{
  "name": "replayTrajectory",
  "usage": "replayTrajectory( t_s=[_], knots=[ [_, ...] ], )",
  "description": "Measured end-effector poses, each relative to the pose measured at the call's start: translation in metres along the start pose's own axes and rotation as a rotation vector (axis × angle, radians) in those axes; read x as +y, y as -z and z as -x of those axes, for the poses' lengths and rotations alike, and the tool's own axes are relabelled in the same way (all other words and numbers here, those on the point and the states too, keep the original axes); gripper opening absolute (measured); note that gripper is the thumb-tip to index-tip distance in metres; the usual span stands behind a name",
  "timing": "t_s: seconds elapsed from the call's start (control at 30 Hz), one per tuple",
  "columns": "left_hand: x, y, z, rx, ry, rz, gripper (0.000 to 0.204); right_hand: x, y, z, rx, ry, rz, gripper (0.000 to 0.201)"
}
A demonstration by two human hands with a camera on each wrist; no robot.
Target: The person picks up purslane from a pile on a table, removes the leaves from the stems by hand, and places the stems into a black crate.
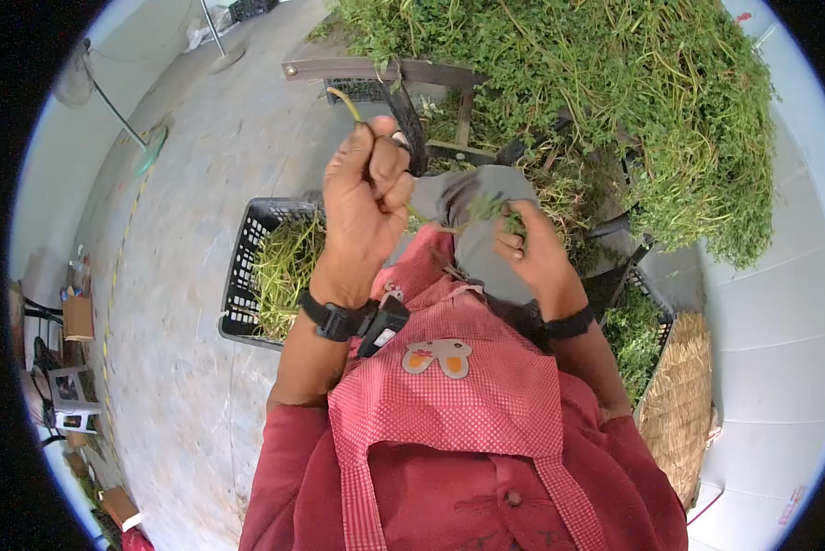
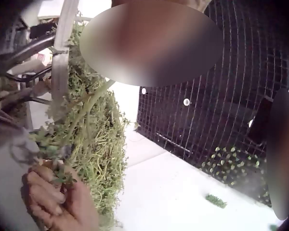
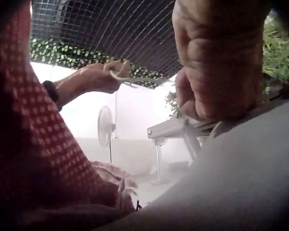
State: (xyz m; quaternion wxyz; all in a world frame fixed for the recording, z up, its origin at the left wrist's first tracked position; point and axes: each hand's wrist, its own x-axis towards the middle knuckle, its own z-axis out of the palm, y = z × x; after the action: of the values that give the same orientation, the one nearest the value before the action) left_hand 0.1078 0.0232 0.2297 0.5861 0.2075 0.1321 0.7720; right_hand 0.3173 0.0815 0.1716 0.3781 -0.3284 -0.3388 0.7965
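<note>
"Starting with the left hand, what do we see it doing?"

"We see its fingers curled and pinching a long green stem, whose yellowish upper end curves out above the thumb."

"And the right hand?"

"We find it over the grey lap, fingers bent round the stem's leafy end. So we have 1 stem running between 2 hands, which are apart from each other."

"Can we check that from the wrists too?"

"We can. From the left wrist, we see the stem slanting down to the right hand, with leaves poking past its fingers. From the right wrist, we see the left hand gripping the stem, though we cannot make out the right fingertips there."

"What do we have around the hands?"

"Ahead of them and toward the right, we see a big heap of greens on a surface with a brown edge. Beside the left forearm, we have a black crate of loose stems. Past the right wrist, we spot leafy greens and a woven mat."

"And nearer the body than the hands?"

"We notice a red checked apron with a pale animal patch."
</note>
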Motion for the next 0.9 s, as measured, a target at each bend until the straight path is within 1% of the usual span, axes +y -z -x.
replayTrajectory(
  t_s=[0.03, 0.07, 0.1, 0.13, 0.17, 0.2, 0.23, 0.3, 0.37, 0.4, 0.47, 0.5, 0.57, 0.6, 0.63, 0.67, 0.7, 0.73, 0.77, 0.8, 0.83, 0.9],
  knots=[
    [0.006, 0.000, 0.000, -0.030, 0.002, 0.054, 0.023, -0.004, -0.002, 0.001, -0.092, -0.057, -0.184, 0.015],
    [0.010, 0.000, 0.000, -0.058, 0.009, 0.107, 0.023, -0.008, -0.002, 0.006, 0.094, -0.049, -0.151, 0.015],
    [0.012, 0.001, 0.001, -0.060, 0.015, 0.101, 0.023, -0.017, -0.010, 0.013, 0.096, -0.046, -0.160, 0.015],
    [0.013, 0.000, 0.001, -0.066, 0.047, 0.167, 0.022, -0.025, -0.016, 0.018, 0.050, 0.018, -0.070, 0.015],
    [0.014, -0.001, 0.000, -0.072, 0.077, 0.234, 0.022, -0.031, -0.017, 0.020, 0.005, 0.083, 0.024, 0.016],
    [0.014, -0.001, -0.001, -0.076, 0.084, 0.232, 0.022, -0.035, -0.011, 0.019, 0.008, 0.089, 0.019, 0.016],
    [0.014, 0.001, -0.001, -0.083, 0.108, 0.268, 0.022, -0.040, -0.007, 0.016, -0.166, 0.105, 0.116, 0.018],
    [0.014, 0.003, -0.003, -0.087, 0.134, 0.300, 0.023, -0.041, -0.011, 0.017, -0.340, 0.119, 0.209, 0.020],
    [0.014, 0.004, -0.003, -0.095, 0.163, 0.319, 0.023, -0.033, -0.026, 0.023, -0.231, 0.452, 0.982, 0.017],
    [0.014, 0.004, -0.002, -0.090, 0.167, 0.317, 0.023, -0.029, -0.027, 0.025, -0.229, 0.448, 0.978, 0.017],
    [0.014, 0.001, -0.003, -0.081, 0.141, 0.293, 0.022, -0.025, -0.031, 0.027, -0.395, 0.321, 1.198, 0.017],
    [0.015, 0.002, -0.005, -0.098, 0.132, 0.289, 0.022, -0.019, -0.029, 0.025, -0.399, 0.341, 1.205, 0.017],
    [0.014, 0.009, -0.006, -0.077, 0.155, 0.311, 0.022, -0.003, -0.023, 0.020, -0.456, 0.398, 1.235, 0.020],
    [0.014, 0.012, -0.006, -0.092, 0.155, 0.286, 0.021, -0.006, -0.028, 0.024, -0.457, 0.433, 1.249, 0.020],
    [0.015, 0.011, -0.006, -0.124, 0.145, 0.282, 0.021, -0.008, -0.033, 0.030, -0.422, 0.412, 1.315, 0.021],
    [0.015, 0.010, -0.005, -0.094, 0.102, 0.216, 0.021, -0.010, -0.036, 0.035, -0.382, 0.383, 1.378, 0.022],
    [0.014, 0.009, -0.003, -0.058, 0.061, 0.151, 0.021, -0.008, -0.035, 0.036, -0.376, 0.402, 1.385, 0.022],
    [0.012, 0.007, -0.002, -0.027, 0.028, 0.092, 0.021, -0.004, -0.032, 0.036, -0.353, 0.452, 1.432, 0.022],
    [0.010, 0.003, 0.000, -0.041, 0.029, 0.091, 0.021, 0.000, -0.030, 0.035, -0.327, 0.499, 1.477, 0.022],
    [0.008, -0.002, 0.002, -0.011, -0.019, 0.004, 0.021, 0.002, -0.030, 0.035, -0.278, 0.572, 1.570, 0.020],
    [0.005, -0.006, 0.005, 0.020, -0.068, -0.082, 0.022, 0.005, -0.027, 0.035, -0.268, 0.580, 1.570, 0.020],
    [-0.001, -0.009, 0.009, -0.011, -0.092, -0.138, 0.022, 0.011, -0.022, 0.030, -0.176, 0.646, 1.567, 0.018]
  ],
)
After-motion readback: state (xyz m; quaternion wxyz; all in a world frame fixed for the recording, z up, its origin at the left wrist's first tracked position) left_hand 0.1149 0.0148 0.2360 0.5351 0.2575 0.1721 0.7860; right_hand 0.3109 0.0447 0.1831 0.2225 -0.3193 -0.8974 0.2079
